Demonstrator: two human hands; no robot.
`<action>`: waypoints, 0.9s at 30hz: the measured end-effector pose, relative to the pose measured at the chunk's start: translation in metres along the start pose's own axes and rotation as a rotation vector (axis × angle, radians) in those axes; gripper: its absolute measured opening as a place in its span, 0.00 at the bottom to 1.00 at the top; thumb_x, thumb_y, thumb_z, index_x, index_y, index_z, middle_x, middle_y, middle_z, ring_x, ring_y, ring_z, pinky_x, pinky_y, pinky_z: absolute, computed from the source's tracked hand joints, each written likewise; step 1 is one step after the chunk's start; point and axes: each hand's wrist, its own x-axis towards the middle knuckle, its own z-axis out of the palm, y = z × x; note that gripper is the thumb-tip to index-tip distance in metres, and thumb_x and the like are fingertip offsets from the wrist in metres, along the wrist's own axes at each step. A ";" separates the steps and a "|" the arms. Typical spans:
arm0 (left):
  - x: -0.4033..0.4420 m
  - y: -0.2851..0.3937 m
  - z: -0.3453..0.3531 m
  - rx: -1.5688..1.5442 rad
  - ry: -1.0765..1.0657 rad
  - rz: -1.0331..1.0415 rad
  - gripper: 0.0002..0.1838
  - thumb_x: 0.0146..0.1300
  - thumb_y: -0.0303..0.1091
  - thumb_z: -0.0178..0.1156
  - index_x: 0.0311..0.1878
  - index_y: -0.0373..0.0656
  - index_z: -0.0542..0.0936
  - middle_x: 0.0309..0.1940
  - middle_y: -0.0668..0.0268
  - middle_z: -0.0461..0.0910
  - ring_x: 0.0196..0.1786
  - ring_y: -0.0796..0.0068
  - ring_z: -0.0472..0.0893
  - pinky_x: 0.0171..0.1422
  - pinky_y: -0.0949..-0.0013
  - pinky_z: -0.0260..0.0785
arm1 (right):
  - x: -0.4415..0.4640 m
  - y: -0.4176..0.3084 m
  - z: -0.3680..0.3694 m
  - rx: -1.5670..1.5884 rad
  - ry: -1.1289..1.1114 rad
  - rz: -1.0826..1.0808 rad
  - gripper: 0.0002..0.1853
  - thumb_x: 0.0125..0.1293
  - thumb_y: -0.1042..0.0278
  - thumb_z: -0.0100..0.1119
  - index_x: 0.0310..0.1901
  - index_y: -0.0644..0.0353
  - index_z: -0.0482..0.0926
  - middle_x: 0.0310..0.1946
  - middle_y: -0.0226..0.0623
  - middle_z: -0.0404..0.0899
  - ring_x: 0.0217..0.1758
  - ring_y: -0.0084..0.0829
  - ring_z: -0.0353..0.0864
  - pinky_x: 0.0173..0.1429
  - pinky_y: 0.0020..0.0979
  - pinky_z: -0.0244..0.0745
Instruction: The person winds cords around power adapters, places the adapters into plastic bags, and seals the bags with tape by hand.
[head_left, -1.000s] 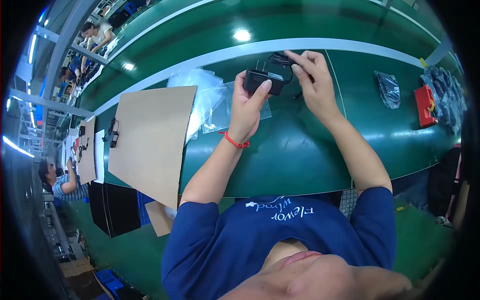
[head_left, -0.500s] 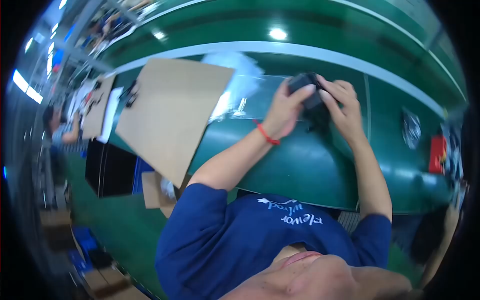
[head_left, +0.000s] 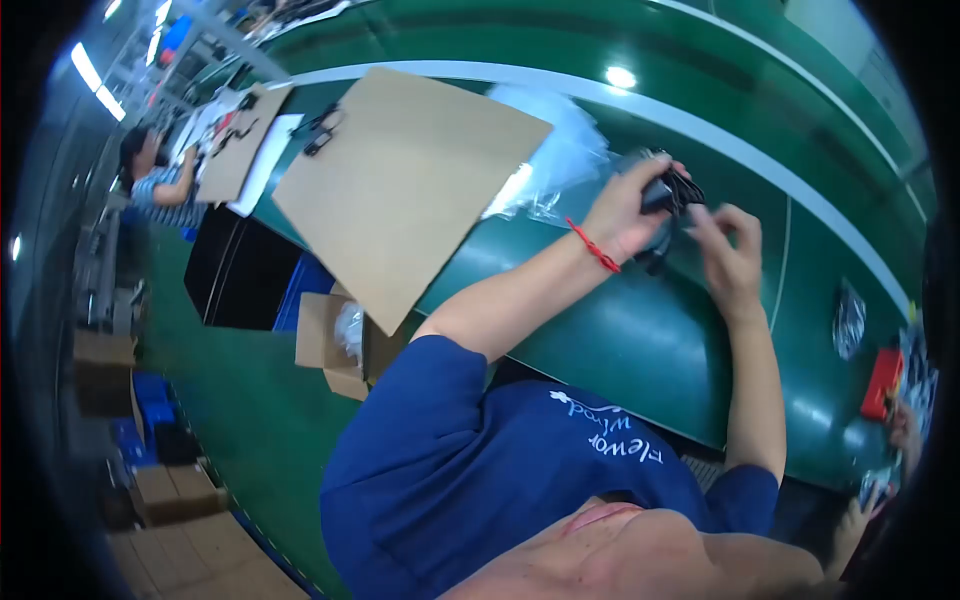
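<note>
My left hand (head_left: 628, 212), with a red string bracelet (head_left: 594, 246) at its wrist, grips a black power adapter (head_left: 657, 194) above the green table (head_left: 620, 330). A coiled black cable (head_left: 683, 190) lies against the adapter, and a loose part of it hangs below. To the right of the coil my right hand (head_left: 732, 250) has its fingers curled with thumb and fingertips apart; nothing shows between them. Its fingertips are slightly blurred. Clear plastic bags (head_left: 560, 150) lie on the table to the left of the adapter.
A large cardboard sheet (head_left: 410, 180) covers the table's left part, with another black adapter (head_left: 318, 140) at its corner. An open carton (head_left: 320, 340) stands below. At right are a bagged item (head_left: 849, 320), a red object (head_left: 882, 384) and another person's hands (head_left: 852, 525). A co-worker (head_left: 165, 185) is at far left.
The view has turned, shifting the table's contents. The adapter has tilted in my left hand, and my right hand has come away from the cable. Another person's hands have appeared at right.
</note>
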 end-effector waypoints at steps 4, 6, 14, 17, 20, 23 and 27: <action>-0.004 -0.006 0.004 0.101 0.017 -0.018 0.05 0.63 0.30 0.60 0.41 0.42 0.76 0.36 0.62 0.80 0.43 0.69 0.81 0.46 0.63 0.76 | 0.008 -0.016 0.000 0.153 -0.072 -0.095 0.23 0.48 0.84 0.64 0.49 0.57 0.83 0.38 0.36 0.74 0.40 0.33 0.75 0.43 0.30 0.74; -0.008 -0.006 0.010 0.216 0.019 0.107 0.05 0.64 0.30 0.60 0.40 0.41 0.76 0.37 0.61 0.80 0.43 0.69 0.80 0.47 0.63 0.76 | 0.011 -0.023 -0.003 0.203 -0.015 0.013 0.22 0.48 0.84 0.63 0.48 0.57 0.83 0.39 0.36 0.75 0.41 0.33 0.75 0.43 0.30 0.75; -0.002 -0.005 0.006 0.158 0.062 0.029 0.07 0.63 0.28 0.61 0.42 0.40 0.75 0.39 0.60 0.79 0.44 0.68 0.80 0.48 0.63 0.77 | 0.017 -0.020 -0.009 0.089 -0.043 -0.153 0.18 0.51 0.83 0.61 0.45 0.58 0.83 0.42 0.39 0.78 0.41 0.37 0.78 0.45 0.31 0.76; -0.004 -0.009 0.002 0.178 0.061 -0.019 0.09 0.64 0.32 0.61 0.44 0.39 0.75 0.41 0.59 0.79 0.44 0.68 0.80 0.49 0.65 0.77 | 0.014 -0.019 -0.005 -0.077 -0.034 -0.238 0.17 0.52 0.84 0.60 0.45 0.59 0.83 0.42 0.40 0.79 0.40 0.38 0.78 0.46 0.31 0.76; -0.008 -0.012 0.006 0.233 0.047 0.012 0.10 0.64 0.31 0.61 0.45 0.39 0.74 0.41 0.59 0.79 0.45 0.68 0.80 0.50 0.65 0.77 | 0.010 -0.015 -0.003 0.363 0.060 -0.014 0.17 0.56 0.84 0.58 0.48 0.61 0.82 0.44 0.38 0.79 0.39 0.33 0.78 0.44 0.28 0.75; -0.011 -0.013 0.015 0.330 0.021 0.121 0.11 0.62 0.26 0.62 0.46 0.41 0.72 0.41 0.59 0.79 0.46 0.67 0.81 0.49 0.64 0.77 | 0.016 -0.021 -0.016 0.731 0.174 0.368 0.15 0.59 0.84 0.58 0.48 0.62 0.82 0.43 0.36 0.80 0.39 0.28 0.77 0.43 0.25 0.73; -0.013 -0.017 0.020 0.438 -0.067 0.316 0.17 0.61 0.24 0.63 0.49 0.42 0.67 0.42 0.58 0.79 0.48 0.66 0.81 0.50 0.63 0.77 | 0.019 -0.022 -0.021 1.009 0.319 0.592 0.13 0.63 0.82 0.56 0.48 0.65 0.82 0.41 0.34 0.80 0.37 0.21 0.75 0.41 0.22 0.70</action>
